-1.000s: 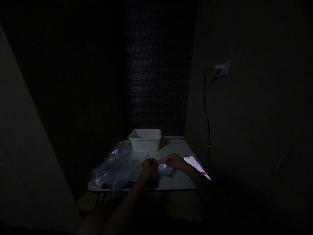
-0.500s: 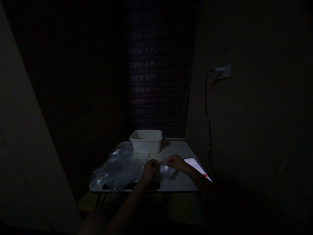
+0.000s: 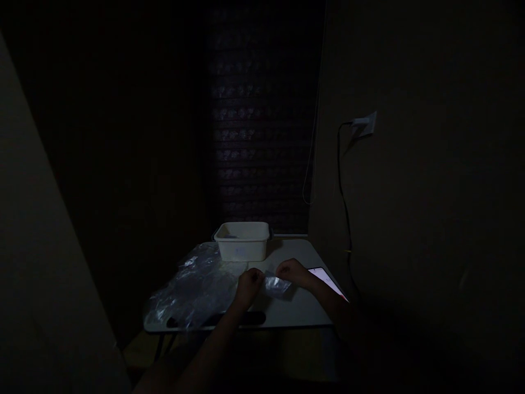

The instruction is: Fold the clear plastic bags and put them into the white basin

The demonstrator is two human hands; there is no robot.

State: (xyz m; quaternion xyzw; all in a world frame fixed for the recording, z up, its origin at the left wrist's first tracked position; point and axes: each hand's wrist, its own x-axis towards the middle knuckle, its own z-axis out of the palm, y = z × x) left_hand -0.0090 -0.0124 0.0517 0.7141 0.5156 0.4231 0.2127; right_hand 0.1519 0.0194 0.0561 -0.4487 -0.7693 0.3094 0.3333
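Between my two hands, a small clear plastic bag (image 3: 277, 285) is held just above the table, its surface catching some light. My left hand (image 3: 249, 287) pinches its left upper corner, fingers closed. On the other side, my right hand (image 3: 292, 271) grips the upper right edge between closed fingertips. Whatever the bag may contain is too dark to make out. To the left of my left hand spreads a heap of clear plastic bags (image 3: 197, 287), crumpled and shiny, reaching over the table's front edge.
A white plastic tub (image 3: 243, 251) stands at the back of the small white table (image 3: 301, 314), with something pale inside. A lit phone (image 3: 327, 280) lies at the right, partly behind my right forearm. A cable (image 3: 345, 202) hangs from a wall socket (image 3: 369, 125). The room is very dark.
The view has shifted slightly, so the table and tub sit a little lower and further left. Both hands keep their pinch on the small bag, which looks a bit flatter.
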